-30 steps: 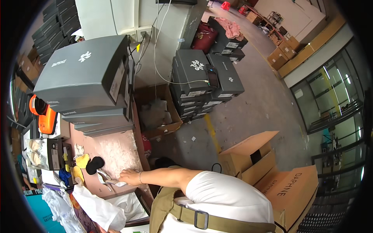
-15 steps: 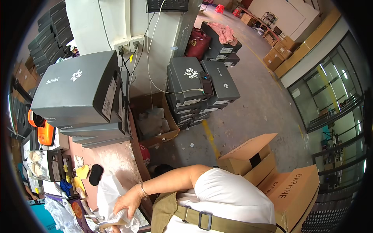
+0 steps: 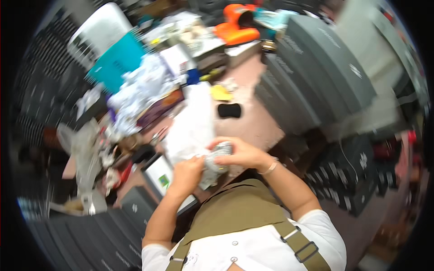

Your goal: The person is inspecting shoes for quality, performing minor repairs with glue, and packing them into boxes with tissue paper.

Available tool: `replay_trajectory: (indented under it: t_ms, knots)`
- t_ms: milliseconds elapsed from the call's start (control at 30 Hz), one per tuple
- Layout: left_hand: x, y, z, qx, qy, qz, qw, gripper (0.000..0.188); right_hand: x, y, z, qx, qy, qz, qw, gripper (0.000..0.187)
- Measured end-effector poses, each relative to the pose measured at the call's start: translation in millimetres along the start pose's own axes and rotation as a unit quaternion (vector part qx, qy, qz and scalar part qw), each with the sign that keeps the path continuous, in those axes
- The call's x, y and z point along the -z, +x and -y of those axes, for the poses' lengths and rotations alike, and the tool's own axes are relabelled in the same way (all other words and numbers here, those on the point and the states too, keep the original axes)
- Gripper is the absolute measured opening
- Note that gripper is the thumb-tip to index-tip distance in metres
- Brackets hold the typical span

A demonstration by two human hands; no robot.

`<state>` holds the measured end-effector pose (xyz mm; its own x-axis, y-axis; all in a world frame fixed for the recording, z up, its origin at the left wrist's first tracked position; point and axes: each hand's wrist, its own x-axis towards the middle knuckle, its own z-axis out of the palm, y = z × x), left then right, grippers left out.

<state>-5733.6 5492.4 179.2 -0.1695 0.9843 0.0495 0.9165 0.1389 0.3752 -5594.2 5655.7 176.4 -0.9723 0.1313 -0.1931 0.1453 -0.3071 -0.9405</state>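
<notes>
1. Clock centred on the hands, twelve pointing away from the person's chest.
2. At centre I see a silvery, glittery, rounded object (image 3: 223, 149), held above the worktop's near edge; blur hides its exact kind.
3. Right hand (image 3: 244, 154): fingers curled around that object.
4. Left hand (image 3: 189, 174): fingers bunched close at its nine o'clock side; I cannot tell what they grip.
5. Eleven o'clock, just beside the hands: crumpled white paper sheet (image 3: 192, 117) on a pink tabletop (image 3: 253, 122).
6. Just past twelve: black, rounded flat pad (image 3: 229, 110).
7. Between one and two: stacked grey cardboard boxes (image 3: 312, 77).
</notes>
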Motion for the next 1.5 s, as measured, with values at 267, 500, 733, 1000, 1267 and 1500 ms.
replay_trajectory:
  t_ms: [267,500,733,1000,1267,1500]
  knots:
    - [-3.8,-40.9,42.9,0.191,-0.339,-0.006,0.921,0.025,-6.1,-6.0,-27.1,-0.088,0.008,-0.01,0.996,0.018]
    - [-3.3,-27.6,150.3,0.216,-0.685,-0.502,0.482,0.026,41.3,-86.6,-18.8,0.07,0.135,-0.12,0.981,0.048]
    - [11.4,24.6,65.9,0.168,-0.463,-0.491,0.718,0.027,-21.3,-70.7,28.7,0.126,0.228,-0.062,0.963,0.058]
    - [-32.4,23.4,83.6,0.2,-0.376,-0.478,0.768,0.019,-12.2,-57.3,-26.3,0.12,0.246,-0.255,0.927,0.037]
    - [-47.1,55.3,46.6,0.194,-0.47,-0.384,0.771,0.017,-7.1,-105.3,-21.3,0.104,0.281,-0.206,0.932,0.037]
    - [-21.9,55.3,36.3,0.174,-0.446,-0.362,0.8,0.015,3.4,-56.5,-46.3,0.072,0.404,-0.322,0.853,0.047]
